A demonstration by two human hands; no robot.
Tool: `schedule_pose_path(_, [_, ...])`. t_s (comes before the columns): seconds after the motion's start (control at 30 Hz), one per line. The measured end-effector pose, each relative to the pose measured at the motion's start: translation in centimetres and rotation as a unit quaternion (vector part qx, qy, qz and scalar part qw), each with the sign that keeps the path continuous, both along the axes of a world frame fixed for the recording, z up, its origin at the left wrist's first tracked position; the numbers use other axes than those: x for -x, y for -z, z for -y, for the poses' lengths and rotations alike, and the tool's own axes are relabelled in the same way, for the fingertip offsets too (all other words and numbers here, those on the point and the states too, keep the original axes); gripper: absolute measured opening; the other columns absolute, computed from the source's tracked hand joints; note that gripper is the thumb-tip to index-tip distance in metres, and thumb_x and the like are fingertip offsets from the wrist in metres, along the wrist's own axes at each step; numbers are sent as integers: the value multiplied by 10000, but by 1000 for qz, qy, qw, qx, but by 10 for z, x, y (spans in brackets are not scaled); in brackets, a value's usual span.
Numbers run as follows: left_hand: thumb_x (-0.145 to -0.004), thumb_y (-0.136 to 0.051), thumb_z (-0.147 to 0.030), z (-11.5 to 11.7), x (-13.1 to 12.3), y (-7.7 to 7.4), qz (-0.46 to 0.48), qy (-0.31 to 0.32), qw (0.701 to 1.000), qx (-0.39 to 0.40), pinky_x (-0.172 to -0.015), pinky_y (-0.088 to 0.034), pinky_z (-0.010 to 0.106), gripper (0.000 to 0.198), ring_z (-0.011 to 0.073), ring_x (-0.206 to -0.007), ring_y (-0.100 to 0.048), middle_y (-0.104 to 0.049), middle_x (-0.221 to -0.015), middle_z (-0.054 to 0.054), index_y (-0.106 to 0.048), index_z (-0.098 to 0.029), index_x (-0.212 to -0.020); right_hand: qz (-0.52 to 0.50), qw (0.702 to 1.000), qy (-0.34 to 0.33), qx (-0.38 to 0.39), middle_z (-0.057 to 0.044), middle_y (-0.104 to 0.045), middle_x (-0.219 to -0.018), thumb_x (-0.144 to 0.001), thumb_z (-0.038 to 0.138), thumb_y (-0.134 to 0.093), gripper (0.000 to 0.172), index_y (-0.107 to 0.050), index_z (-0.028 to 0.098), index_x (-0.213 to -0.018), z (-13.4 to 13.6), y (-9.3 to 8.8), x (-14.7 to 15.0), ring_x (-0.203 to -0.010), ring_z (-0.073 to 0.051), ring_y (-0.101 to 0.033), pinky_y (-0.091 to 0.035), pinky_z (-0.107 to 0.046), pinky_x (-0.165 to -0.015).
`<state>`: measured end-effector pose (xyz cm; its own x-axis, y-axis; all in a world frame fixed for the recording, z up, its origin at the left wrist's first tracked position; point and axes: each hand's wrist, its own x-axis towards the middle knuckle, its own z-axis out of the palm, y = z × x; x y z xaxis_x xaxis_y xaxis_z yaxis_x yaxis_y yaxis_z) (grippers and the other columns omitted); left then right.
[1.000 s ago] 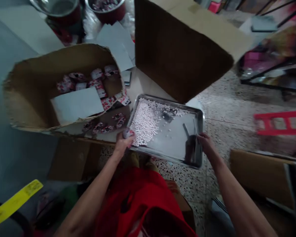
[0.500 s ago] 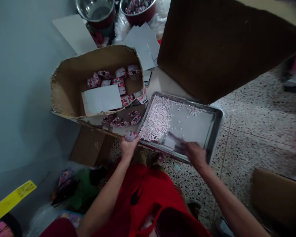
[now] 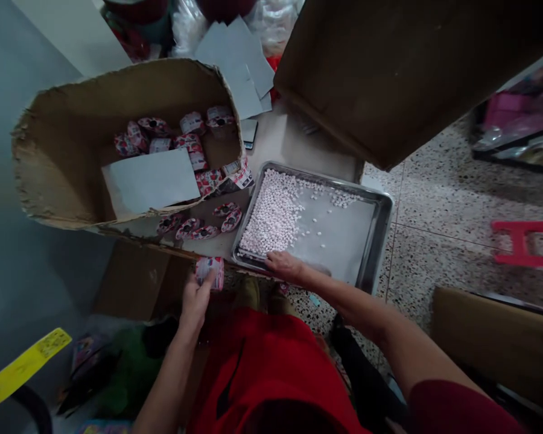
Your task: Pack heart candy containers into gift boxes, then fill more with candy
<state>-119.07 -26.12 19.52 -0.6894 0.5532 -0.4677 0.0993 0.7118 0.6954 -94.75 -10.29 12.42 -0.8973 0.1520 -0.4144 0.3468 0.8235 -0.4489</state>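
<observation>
My left hand [image 3: 198, 298] is closed round a small pink-and-white printed packet [image 3: 210, 272], held in front of the table edge. Over the near rim of a metal tray [image 3: 382, 226], my right hand [image 3: 286, 267] has its fingers curled together beside a pile of small white balls [image 3: 269, 220]. Whatever those fingers hold, if anything, I cannot make out. Between the tray and a cut-open cardboard box, several similar printed packets [image 3: 189, 228] lie on the table. More printed packets [image 3: 189, 143] and a white card [image 3: 151, 184] are inside the cardboard box [image 3: 63, 181].
A large cardboard box [image 3: 362, 78] rises behind the tray. White sheets [image 3: 238, 63] and clear plastic bags [image 3: 187, 27] lie at the back. On the speckled floor to the right are a red plastic piece [image 3: 520, 244] and another cardboard box [image 3: 489, 337].
My right hand has moved left, from over the bare part of the tray to its near rim by the white balls. My left hand has lowered and shifted left with the packet.
</observation>
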Motion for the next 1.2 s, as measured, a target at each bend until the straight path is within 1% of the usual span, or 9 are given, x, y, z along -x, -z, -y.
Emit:
schedule_pose_path(0.17, [-750,-757,-592,-13,4,-15,8,53,998,-21,-1027,-513,420,640,287,-1062,-698,-751,-1152,102,-647,-196,-1239,36,987,156,-33,-152,-668,-1159,-1072,214,-428,289,-666,152,-1225,-17,4,3,-1008,-221,-614,-431,-283,-748])
schedule_pose_path(0.33, [-618,-875,-392,-61,-37,14,47,49,995,-68,-982,-560,380,684,265,-1041,-719,-758,-1164,81,-674,-211,-1246,71,960,259,-81,-201,-665,-1156,-1061,155,-381,328,-673,106,-1202,-61,8,-2,-967,-220,-620,-365,-286,-702])
schedule_pose_path(0.47, [-697,-840,-414,-123,-62,38,54,60,991,-110,-944,-573,369,534,255,-980,-726,-767,-1066,82,-699,-174,-1153,29,923,367,-110,-150,-701,-1074,-1028,175,-458,264,-716,135,-1066,-67,-2,-30,-898,-197,-618,-323,-290,-686])
schedule_pose_path(0.53, [-747,-819,-421,-161,-64,45,13,94,984,-149,-959,-560,362,485,251,-991,-720,-759,-1073,85,-688,-176,-1144,-6,880,458,-129,-104,-715,-967,-1014,229,-502,234,-721,160,-970,-54,-8,-63,-847,-185,-608,-306,-284,-682])
schedule_pose_path(0.63, [-797,-811,-414,-221,-67,57,-46,187,958,-214,-1006,-533,348,495,249,-1069,-702,-738,-1160,99,-642,-193,-1207,29,773,609,-178,-67,-699,-826,-982,241,-525,212,-709,163,-913,-24,-7,-117,-722,-168,-551,-243,-291,-639])
schedule_pose_path(0.73, [-826,-808,-378,-266,-79,81,-81,277,921,-262,-1130,-459,383,483,275,-1253,-643,-706,-1267,129,-622,-203,-1236,103,701,679,-193,-66,-686,-808,-960,216,-534,194,-696,152,-875,0,7,-141,-644,-146,-473,-174,-304,-617])
schedule_pose_path(0.87, [-864,-776,-345,-283,-100,124,-138,300,904,-272,-1282,-263,471,505,305,-1512,-426,-633,-1413,165,-592,-202,-1313,119,683,701,-166,-64,-666,-804,-978,190,-501,204,-683,143,-899,1,31,-108,-637,-137,-466,-171,-300,-613])
schedule_pose_path(0.97, [-902,-736,-379,-277,-117,144,-154,260,915,-268,-1257,-316,457,515,297,-1502,-441,-593,-1454,183,-559,-202,-1352,108,677,712,-151,-78,-674,-831,-985,179,-474,199,-665,155,-936,-14,39,-68,-664,-153,-506,-183,-300,-609])
schedule_pose_path(1.2, [-969,-636,-363,-271,-174,141,-50,175,953,-241,-1047,-510,327,399,229,-1221,-657,-654,-1331,137,-500,-220,-1315,42,694,715,-73,-134,-729,-918,-1031,246,-407,249,-648,197,-995,-31,46,-11,-805,-238,-642,-304,-294,-635])
